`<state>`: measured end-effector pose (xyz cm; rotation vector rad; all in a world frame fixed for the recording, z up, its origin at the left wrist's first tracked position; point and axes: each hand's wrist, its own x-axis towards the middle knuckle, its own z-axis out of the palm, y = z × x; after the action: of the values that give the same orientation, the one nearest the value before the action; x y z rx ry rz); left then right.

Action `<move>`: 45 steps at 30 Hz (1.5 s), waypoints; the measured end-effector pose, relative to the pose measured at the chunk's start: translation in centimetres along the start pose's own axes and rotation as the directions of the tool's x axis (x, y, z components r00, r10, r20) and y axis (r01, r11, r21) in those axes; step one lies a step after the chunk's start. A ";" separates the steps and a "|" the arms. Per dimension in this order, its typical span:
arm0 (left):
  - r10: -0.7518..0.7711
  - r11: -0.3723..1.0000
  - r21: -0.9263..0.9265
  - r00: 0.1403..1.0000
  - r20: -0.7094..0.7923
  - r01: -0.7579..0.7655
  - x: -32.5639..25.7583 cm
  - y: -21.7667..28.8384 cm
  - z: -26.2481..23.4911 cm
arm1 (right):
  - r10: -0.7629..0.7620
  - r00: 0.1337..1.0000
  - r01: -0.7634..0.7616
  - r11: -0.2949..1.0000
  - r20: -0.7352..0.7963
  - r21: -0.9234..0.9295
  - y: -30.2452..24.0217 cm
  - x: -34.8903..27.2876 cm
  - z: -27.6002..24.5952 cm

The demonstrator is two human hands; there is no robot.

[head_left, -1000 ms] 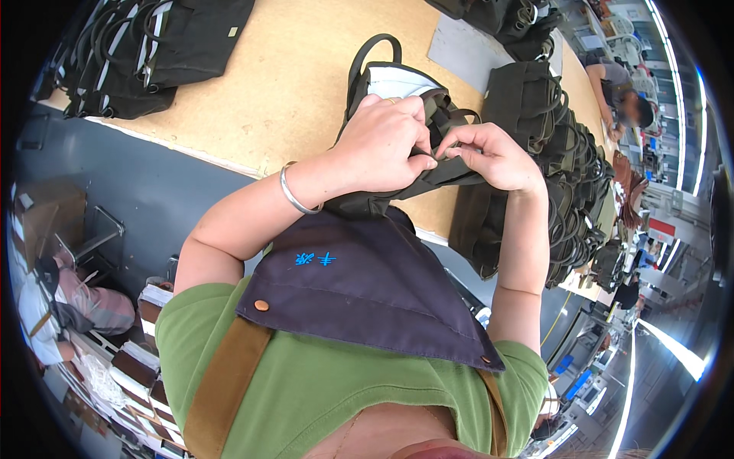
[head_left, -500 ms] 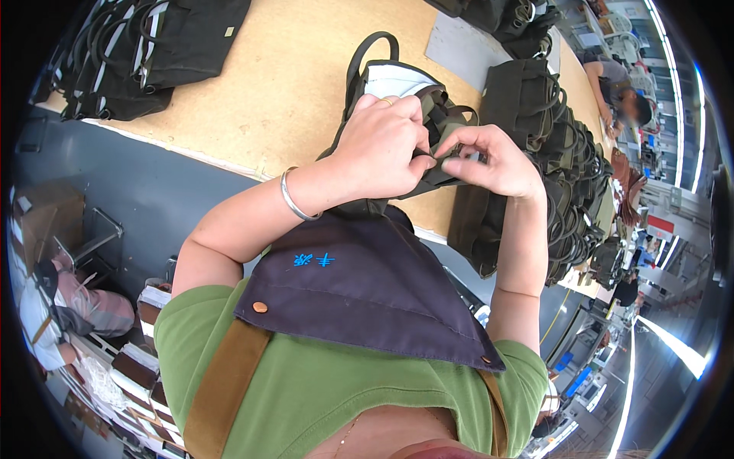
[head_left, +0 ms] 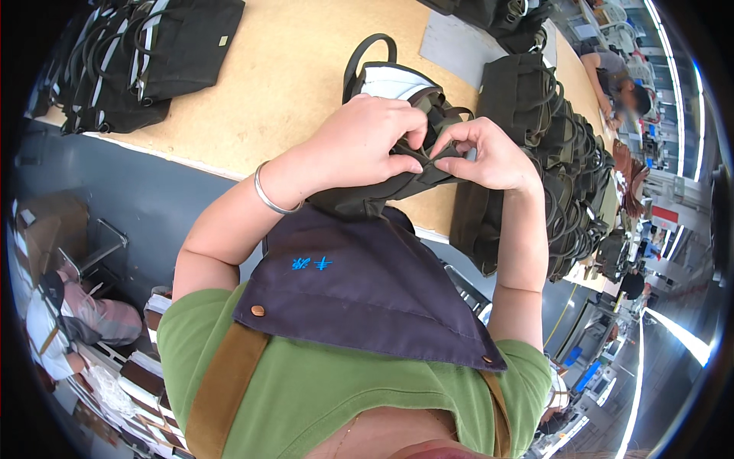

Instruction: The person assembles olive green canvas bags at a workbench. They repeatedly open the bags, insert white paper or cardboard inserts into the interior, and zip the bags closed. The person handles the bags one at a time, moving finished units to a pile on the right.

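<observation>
Dark cloth bunches between the two hands I watch from my end: it is the mouth of a bag (head_left: 394,187), directly under the fingers and just in front of the wearer's navy apron (head_left: 352,283). On the right hand (head_left: 489,157) I see thumb and forefinger nearly meeting, pinching a fold of the bag's edge. The left hand (head_left: 375,145) has its fingers curled, with forefinger and thumb slightly apart on the cloth close by; I cannot tell whether it grips. A silver bangle (head_left: 267,191) circles that wrist. Beyond the left knuckles I make out the bag's pale lining (head_left: 394,82) and one upright handle (head_left: 349,73). Tan board tops the table (head_left: 267,84) ahead of both hands, with a grey sheet (head_left: 459,46) farther out. Dark bags are packed just right of the right hand (head_left: 512,99); others lie well left of the left hand (head_left: 187,57). Far beyond the right hand, a co-worker (head_left: 612,73) leans in at the table, and grey floor (head_left: 153,183) shows left of the left forearm.
</observation>
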<state>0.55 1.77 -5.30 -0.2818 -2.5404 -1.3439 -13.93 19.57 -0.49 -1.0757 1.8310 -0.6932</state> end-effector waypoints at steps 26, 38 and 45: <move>-0.083 0.988 0.095 0.945 -0.317 0.118 -0.3 2.0 3.6 | -0.015 0.996 0.024 0.995 -0.092 0.096 -0.2 0.2 -0.4; -0.189 0.982 -0.093 0.920 -0.344 0.167 -0.8 0.8 4.4 | -0.046 0.988 0.070 0.984 -0.147 0.166 0.3 0.2 -0.6; -0.228 0.973 -0.126 0.905 -0.358 0.195 -0.6 0.6 4.3 | -0.054 0.972 0.059 0.998 -0.228 0.014 -0.7 -0.3 -0.5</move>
<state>0.70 5.65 -7.32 0.2248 -2.2445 -1.4291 -14.08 19.50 0.39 -1.0739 1.9877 -0.8986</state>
